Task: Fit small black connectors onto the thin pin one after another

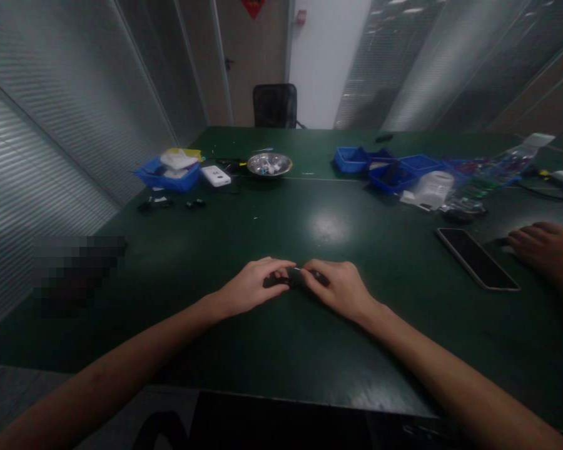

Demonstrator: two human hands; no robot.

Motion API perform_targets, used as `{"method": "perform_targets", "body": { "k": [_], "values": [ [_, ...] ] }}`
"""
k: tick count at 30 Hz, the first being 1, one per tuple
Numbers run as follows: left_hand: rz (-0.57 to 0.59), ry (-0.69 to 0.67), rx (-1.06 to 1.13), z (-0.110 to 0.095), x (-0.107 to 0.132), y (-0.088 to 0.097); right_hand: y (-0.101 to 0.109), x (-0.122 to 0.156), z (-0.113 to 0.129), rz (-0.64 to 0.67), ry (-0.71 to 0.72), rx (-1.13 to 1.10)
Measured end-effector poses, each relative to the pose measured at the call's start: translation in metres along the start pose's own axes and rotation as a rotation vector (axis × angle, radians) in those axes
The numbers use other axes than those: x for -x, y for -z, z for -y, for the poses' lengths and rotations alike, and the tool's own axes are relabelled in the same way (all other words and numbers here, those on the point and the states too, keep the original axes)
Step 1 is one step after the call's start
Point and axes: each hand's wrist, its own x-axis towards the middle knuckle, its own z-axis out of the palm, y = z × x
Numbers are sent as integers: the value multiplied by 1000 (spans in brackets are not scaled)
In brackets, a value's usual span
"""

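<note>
Toward the near edge of our green table, we have both hands close together just above the surface. Our left hand pinches a small dark piece between thumb and fingers; its exact shape is too blurred for us to tell. Our right hand grips a dark-handled tool, its thin, bright tip pointing toward that piece. The smooth top catches a pale glare just beyond. Farther back we see a shiny metal bowl holding small bits, with a white device and a loaded blue tray to its left. More blue trays stand on the right, near a clear plastic bottle. A smartphone lies flat beside another person's hand. Past the far edge stands a black chair, before a wooden door and a white wall; blinds line our left.
</note>
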Motion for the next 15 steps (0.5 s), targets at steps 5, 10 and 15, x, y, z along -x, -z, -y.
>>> {"method": "perform_targets", "body": {
  "k": [5,10,15],
  "values": [
    [7,0,-7,1,0,0,1,-1,-2,-46,-34,-1],
    [10,-109,-138,-2,-1,2,2,-2,-10,-141,-124,-20],
    [137,-240,-333,-10,-8,4,6,-3,-13,-164,-164,-35]
  ]
}}
